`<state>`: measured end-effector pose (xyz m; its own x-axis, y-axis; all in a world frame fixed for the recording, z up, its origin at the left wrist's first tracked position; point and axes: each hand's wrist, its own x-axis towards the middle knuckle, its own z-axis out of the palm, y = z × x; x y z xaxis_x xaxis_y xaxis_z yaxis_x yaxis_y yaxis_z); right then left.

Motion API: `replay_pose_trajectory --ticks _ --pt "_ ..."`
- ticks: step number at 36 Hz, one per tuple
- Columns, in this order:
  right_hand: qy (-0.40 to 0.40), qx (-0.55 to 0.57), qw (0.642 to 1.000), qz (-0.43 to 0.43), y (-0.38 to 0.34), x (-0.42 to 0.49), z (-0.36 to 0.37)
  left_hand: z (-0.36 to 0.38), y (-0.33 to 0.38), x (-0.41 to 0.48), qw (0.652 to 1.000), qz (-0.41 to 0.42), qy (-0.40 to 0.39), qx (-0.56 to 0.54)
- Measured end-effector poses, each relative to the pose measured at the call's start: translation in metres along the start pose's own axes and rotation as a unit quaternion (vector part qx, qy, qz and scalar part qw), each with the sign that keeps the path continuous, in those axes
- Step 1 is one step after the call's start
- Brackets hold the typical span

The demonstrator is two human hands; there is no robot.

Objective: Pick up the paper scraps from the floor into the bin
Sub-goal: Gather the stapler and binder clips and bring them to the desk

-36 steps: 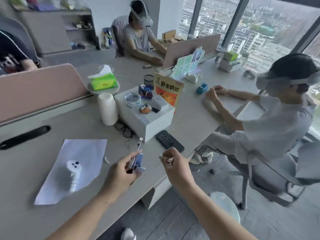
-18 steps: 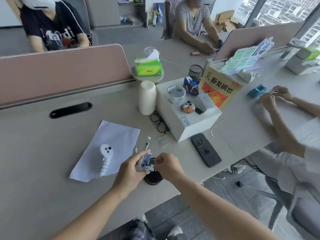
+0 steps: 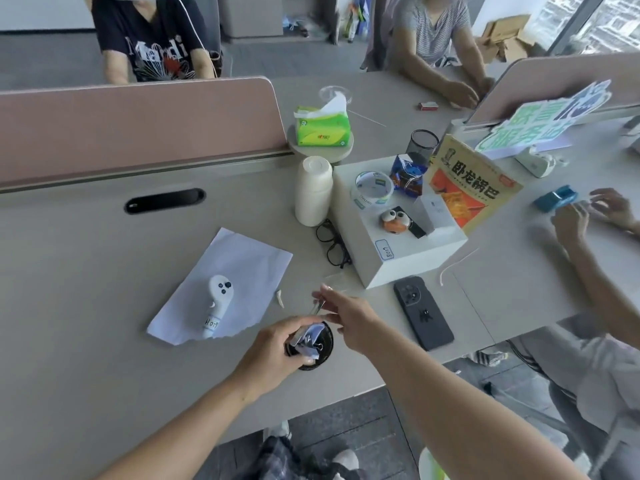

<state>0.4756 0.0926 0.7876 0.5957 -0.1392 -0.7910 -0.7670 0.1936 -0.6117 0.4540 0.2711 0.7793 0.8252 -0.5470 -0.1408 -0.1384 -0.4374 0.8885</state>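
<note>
View from the person's head, looking down at a pale grey surface shared with other seated people.

A second ago both hands were raised and apart near the surface's edge, the left one carrying bluish-white paper scraps and a thin metal tool. Half a second ago the hands met over a small round black bin standing on the surface.

Now the left hand is down at the bin's mouth. Its fingers are curled round the paper scraps, which sit bunched at the rim, partly inside. The right hand has drawn up and back from the bin. Its fingers pinch the thin metal tool, possibly tweezers, though it is too small and blurred to be sure.

The tool has changed hands, so the left hand is free to push the bundle in. This batch seems nearly delivered, though the scraps are not yet let go.

Just beyond the bin, one small white scrap lies on the surface. It is beside a torn white sheet with a white controller resting on it. A black phone lies to the right.
</note>
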Motion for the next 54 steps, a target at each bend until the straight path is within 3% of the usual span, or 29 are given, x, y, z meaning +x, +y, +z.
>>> replay_pose_trajectory --ticks 6,12,18,22,28,34,41,45,54 --pt "0.061 0.077 0.995 -0.006 0.007 0.010 0.001 0.003 -0.006 -0.003 0.999 -0.033 0.033 -0.008" --pt "0.176 0.170 0.965 -0.095 0.015 0.008 -0.014 0.010 -0.027 -0.001 0.993 -0.067 0.087 0.053" --pt "0.240 0.116 0.952 -0.152 0.024 0.002 -0.022 0.027 -0.033 0.009 0.974 -0.064 0.079 0.203" --pt "0.230 0.042 0.952 -0.199 0.031 -0.001 -0.021 0.033 -0.037 0.011 0.961 -0.053 0.090 0.256" --pt "0.190 -0.113 0.943 -0.249 0.046 -0.006 -0.012 0.034 -0.041 0.003 0.965 -0.041 0.153 0.210" --pt "0.159 -0.152 0.941 -0.257 0.057 -0.007 -0.002 0.033 -0.043 -0.007 0.973 -0.110 0.135 0.149" --pt "0.184 -0.189 0.929 -0.261 0.059 -0.006 0.006 0.035 -0.041 -0.005 0.977 -0.121 0.123 0.128" --pt "0.206 -0.306 0.900 -0.232 0.056 -0.007 0.002 0.037 -0.040 -0.005 0.977 -0.119 0.129 0.120" --pt "0.211 -0.349 0.895 -0.178 0.051 -0.011 -0.001 0.048 -0.040 0.002 0.979 -0.119 0.143 0.087"
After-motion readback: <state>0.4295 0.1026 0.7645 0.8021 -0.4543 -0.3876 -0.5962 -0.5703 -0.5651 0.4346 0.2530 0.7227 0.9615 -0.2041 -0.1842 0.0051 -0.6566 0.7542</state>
